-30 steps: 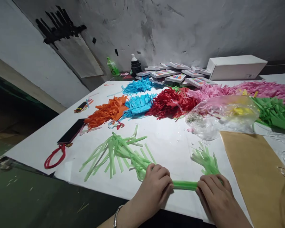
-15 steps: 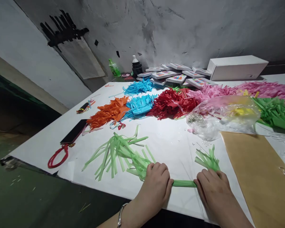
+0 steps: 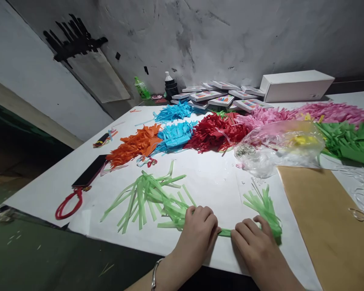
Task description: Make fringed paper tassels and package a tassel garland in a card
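Item: one green fringed roll [image 3: 225, 233], at five o'clock on the desk [image 3: 218, 182], its narrow middle pinched by our left grip [image 3: 199, 231] and right grip [image 3: 253, 243]; hazards, we judge: uneven twisting that tears it, or a slackened hold that lets it unroll.

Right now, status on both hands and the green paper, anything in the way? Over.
Left hand and right hand closed on green paper, narrow stretch between them. Loose fringe beyond each hand. Brown sheet to the right, clear of both.
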A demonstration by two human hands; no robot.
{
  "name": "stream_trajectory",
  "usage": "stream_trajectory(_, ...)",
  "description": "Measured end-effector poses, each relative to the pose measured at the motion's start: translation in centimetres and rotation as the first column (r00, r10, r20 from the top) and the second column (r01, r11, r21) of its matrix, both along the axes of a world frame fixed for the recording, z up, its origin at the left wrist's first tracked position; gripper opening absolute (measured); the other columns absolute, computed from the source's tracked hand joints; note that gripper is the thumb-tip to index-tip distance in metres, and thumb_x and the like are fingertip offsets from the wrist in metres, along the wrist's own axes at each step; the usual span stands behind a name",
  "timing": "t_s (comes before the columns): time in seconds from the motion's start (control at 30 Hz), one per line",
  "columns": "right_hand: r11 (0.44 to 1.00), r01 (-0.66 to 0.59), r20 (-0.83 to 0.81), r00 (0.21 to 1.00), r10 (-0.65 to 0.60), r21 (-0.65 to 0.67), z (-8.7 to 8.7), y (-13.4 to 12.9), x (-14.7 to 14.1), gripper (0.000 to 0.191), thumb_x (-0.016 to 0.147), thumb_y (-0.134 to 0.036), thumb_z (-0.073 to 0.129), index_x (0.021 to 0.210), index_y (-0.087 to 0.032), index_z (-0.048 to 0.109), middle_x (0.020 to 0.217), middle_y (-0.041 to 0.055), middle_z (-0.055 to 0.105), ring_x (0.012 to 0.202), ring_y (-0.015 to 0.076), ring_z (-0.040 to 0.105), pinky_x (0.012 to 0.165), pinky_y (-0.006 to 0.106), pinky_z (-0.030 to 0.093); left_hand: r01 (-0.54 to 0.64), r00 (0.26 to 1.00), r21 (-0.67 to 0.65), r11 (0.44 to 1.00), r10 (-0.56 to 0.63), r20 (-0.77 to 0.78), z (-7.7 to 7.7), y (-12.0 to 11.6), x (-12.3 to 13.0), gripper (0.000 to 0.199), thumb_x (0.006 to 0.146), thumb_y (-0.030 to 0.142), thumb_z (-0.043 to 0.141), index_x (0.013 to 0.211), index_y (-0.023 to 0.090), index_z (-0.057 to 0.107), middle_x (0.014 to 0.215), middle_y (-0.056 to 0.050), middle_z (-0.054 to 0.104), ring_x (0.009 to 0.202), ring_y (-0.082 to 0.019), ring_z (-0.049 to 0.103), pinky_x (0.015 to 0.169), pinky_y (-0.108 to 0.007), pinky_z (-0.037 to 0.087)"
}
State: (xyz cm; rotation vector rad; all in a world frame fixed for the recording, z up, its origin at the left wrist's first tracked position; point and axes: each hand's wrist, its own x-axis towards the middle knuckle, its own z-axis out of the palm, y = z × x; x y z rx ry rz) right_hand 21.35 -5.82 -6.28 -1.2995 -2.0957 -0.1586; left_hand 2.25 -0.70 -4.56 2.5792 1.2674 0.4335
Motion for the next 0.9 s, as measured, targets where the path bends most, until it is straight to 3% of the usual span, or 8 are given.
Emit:
stream_trajectory(0.1, 1.0, -0.024, 0.011, 1.0, 0.024, 0.001, -0.4, 0.4, -0.5, 0.037, 0.095, 0.0, 0.035, 0.068, -0.02, 0.051, 0.065, -0.0004, 0.049, 0.066, 0.0161, 0.042, 0.085, 0.037, 0.031, 0.032, 0.995, 0.011, 0.999, -0.033, 0.09, -0.1, -0.3, -0.3, 0.009, 0.09, 0.014, 0.061, 0.084, 0.02, 0.057, 0.088, -0.002, 0.062, 0.083, -0.022, 0.055, 0.091, -0.047, 0.037)
stream_trajectory(0.2, 0.999, -0.014, -0.098, 0.995, 0.01, -0.043, -0.9, 0.4, -0.3, 0.033, 0.098, -0.006, 0.038, 0.072, -0.02, 0.053, 0.068, -0.0006, 0.05, 0.067, 0.0154, 0.044, 0.086, 0.036, 0.031, 0.1, 0.983, 0.045, 0.994, -0.106, 0.152, -0.2, -0.3, -0.6, 0.005, 0.091, 0.016, 0.062, 0.089, 0.021, 0.06, 0.091, -0.003, 0.063, 0.088, -0.021, 0.056, 0.097, -0.049, 0.034)
stream_trajectory(0.3, 0.996, -0.009, -0.18, 0.984, -0.007, -0.087, -1.2, 0.2, -0.2, 0.028, 0.1, -0.011, 0.041, 0.08, -0.02, 0.059, 0.073, -0.0003, 0.055, 0.071, 0.0152, 0.05, 0.09, 0.037, 0.031, 0.148, 0.97, 0.101, 0.984, -0.164, 0.178, -0.4, -0.2, -0.5, 0.016, 0.096, 0.009, 0.051, 0.09, 0.021, 0.061, 0.089, -0.002, 0.065, 0.087, -0.019, 0.057, 0.099, -0.047, 0.033)
stream_trajectory(0.47, 0.999, -0.018, -0.081, 0.997, 0.014, -0.045, -1.3, 0.4, -1.2, 0.031, 0.1, -0.009, 0.036, 0.085, -0.019, 0.061, 0.077, 0.0016, 0.058, 0.076, 0.0177, 0.051, 0.092, 0.04, 0.031, 0.167, 0.958, 0.133, 0.977, -0.193, 0.211, -1.1, 0.0, 0.1, 0.019, 0.095, 0.006, 0.048, 0.088, 0.02, 0.059, 0.09, -0.002, 0.066, 0.089, -0.019, 0.056, 0.102, -0.046, 0.032)
stream_trajectory(0.67, 0.991, -0.132, -0.079, 0.989, 0.128, -0.039, -1.4, 0.3, -0.4, 0.033, 0.098, -0.006, 0.036, 0.074, -0.018, 0.055, 0.071, 0.0009, 0.054, 0.073, 0.0169, 0.044, 0.087, 0.037, 0.032, 0.207, 0.953, 0.018, 0.978, -0.205, 0.223, -0.6, -0.1, -0.2, 0.011, 0.093, 0.012, 0.057, 0.084, 0.018, 0.056, 0.089, -0.003, 0.064, 0.086, -0.019, 0.053, 0.089, -0.04, 0.036)
stream_trajectory(0.9, 0.992, -0.062, -0.155, 0.987, 0.045, -0.111, -1.3, -1.9, 2.7, 0.038, 0.101, -0.009, 0.03, 0.089, -0.02, 0.064, 0.083, 0.0026, 0.062, 0.086, 0.0186, 0.053, 0.101, 0.042, 0.031, 0.155, 0.966, -0.12, 0.981, -0.125, 0.226, -0.1, -0.3, -0.7, 0.016, 0.09, 0.014, 0.065, 0.079, 0.018, 0.054, 0.088, -0.001, 0.061, 0.087, -0.02, 0.052, 0.086, -0.039, 0.035)
